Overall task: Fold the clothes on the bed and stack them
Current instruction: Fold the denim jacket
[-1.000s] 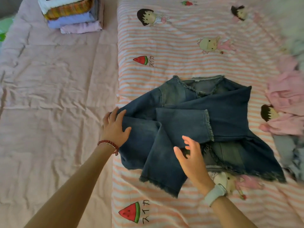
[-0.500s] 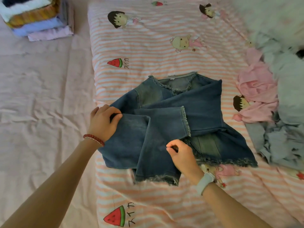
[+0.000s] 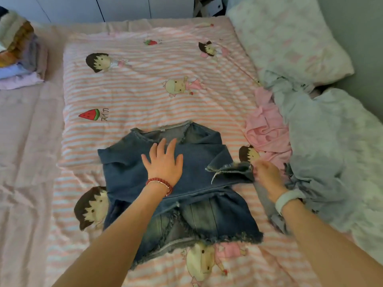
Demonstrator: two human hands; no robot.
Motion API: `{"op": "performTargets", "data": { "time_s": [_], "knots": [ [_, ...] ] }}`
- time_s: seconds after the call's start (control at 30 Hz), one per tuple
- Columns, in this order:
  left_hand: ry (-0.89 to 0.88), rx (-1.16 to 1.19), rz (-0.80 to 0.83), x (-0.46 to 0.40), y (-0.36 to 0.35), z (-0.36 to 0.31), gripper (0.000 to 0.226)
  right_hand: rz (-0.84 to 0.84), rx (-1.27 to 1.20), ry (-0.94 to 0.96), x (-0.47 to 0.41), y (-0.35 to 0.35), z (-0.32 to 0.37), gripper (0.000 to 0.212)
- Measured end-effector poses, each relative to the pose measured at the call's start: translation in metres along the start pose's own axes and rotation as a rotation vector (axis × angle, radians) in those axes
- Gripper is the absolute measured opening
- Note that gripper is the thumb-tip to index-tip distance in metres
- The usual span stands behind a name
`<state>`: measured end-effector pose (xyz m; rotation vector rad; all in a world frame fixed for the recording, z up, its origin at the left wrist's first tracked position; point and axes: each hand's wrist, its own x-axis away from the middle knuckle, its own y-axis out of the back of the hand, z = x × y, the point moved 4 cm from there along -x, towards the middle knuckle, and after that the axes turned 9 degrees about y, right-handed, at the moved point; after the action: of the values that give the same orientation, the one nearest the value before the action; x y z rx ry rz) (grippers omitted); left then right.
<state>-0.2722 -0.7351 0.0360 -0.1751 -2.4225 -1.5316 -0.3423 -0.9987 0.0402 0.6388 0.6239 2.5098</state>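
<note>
Partly blurred right hand (image 3: pixel 267 175) grips denim jacket (image 3: pixel 128 175).

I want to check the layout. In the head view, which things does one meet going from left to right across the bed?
Folded stack → left hand flat on the denim jacket → right hand holding the jacket's sleeve → unfolded pile.

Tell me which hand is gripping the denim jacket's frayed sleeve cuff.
The right hand, wearing the white wristband; the left hand lies flat on the denim jacket.
</note>
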Motion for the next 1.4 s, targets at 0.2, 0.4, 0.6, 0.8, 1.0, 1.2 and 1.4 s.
{"op": "performTargets", "data": {
  "time_s": [0.2,0.4,0.6,0.8,1.0,1.2,1.4],
  "knots": [
    [0.005,-0.323,0.166,0.029,-0.094,0.026,0.063,0.248,0.409,0.468,0.002,-0.024,-0.028,0.069],
    [0.027,-0.381,0.134,0.031,-0.108,0.033,0.063,0.439,1.018,0.734,-0.023,-0.055,-0.022,0.055],
    [0.039,-0.375,0.173,0.03,-0.108,0.033,0.063,0.037,0.644,0.597,-0.035,-0.015,-0.009,0.028],
    [0.043,-0.176,0.151,0.026,-0.083,0.044,0.055,-0.115,0.368,0.641,-0.015,-0.013,0.044,0.023],
    [0.144,-0.004,-0.137,0.018,-0.021,0.084,0.036,0.357,0.331,0.77,0.04,-0.106,0.098,0.04],
    [0.279,0.072,-0.211,-0.019,0.026,0.144,0.04,0.45,0.538,0.842,0.064,-0.139,0.05,0.044],
    [0.227,0.058,-0.165,-0.059,0.038,0.154,0.047,0.525,0.933,0.776,0.063,-0.128,-0.021,0.06]
  ]
}}
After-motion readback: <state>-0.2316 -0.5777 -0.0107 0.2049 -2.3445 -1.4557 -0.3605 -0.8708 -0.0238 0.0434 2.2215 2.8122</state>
